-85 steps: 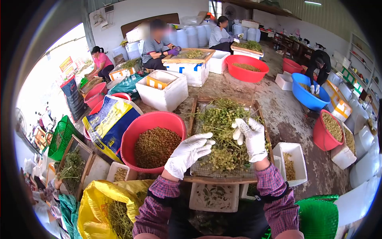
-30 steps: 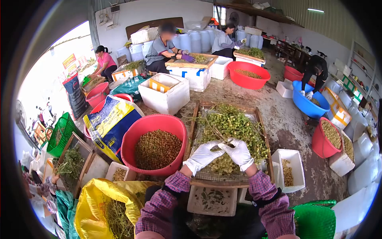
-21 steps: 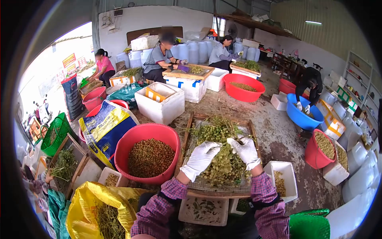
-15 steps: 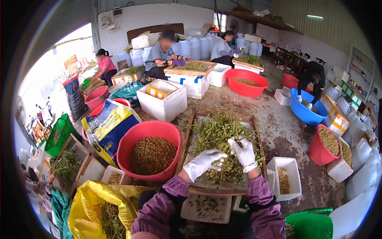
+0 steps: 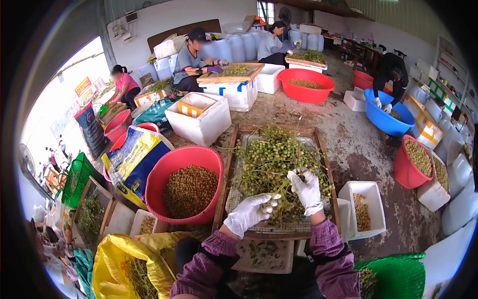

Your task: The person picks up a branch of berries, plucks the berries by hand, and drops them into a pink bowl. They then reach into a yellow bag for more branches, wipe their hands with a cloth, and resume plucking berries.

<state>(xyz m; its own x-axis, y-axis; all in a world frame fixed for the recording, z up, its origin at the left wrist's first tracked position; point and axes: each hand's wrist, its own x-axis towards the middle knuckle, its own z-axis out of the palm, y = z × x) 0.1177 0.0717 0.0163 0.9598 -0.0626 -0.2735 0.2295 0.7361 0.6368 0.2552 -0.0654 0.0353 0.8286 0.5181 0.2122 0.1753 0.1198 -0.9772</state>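
A heap of green berry-like fruit on thin stems [image 5: 271,159] covers a wood-framed wire mesh screen [image 5: 230,185] in front of me. My right hand [image 5: 306,192], in a white glove, is closed on a bunch of fruit stems at the right of the heap. Beside it to the left, my left hand [image 5: 247,215], also white-gloved, has its fingers loosely bent and apart at the heap's near edge. Loose fruit and stems lie under and between the hands. Below the screen's front edge shows a pale tray [image 5: 264,266] with leafy bits in it.
Left of the screen stands a red tub [image 5: 211,172] of brownish fruit, with a yellow sack [image 5: 109,269] of stems nearer me. On the right are a white foam box [image 5: 377,219] and a green basket [image 5: 403,276]. Several people work farther back, one at a blue tub [image 5: 388,122].
The view has tilted and shifted slightly. My left hand's fingers have loosened and sit a little lower, while my right hand stays at the stems. The person at the blue tub has moved their hands.
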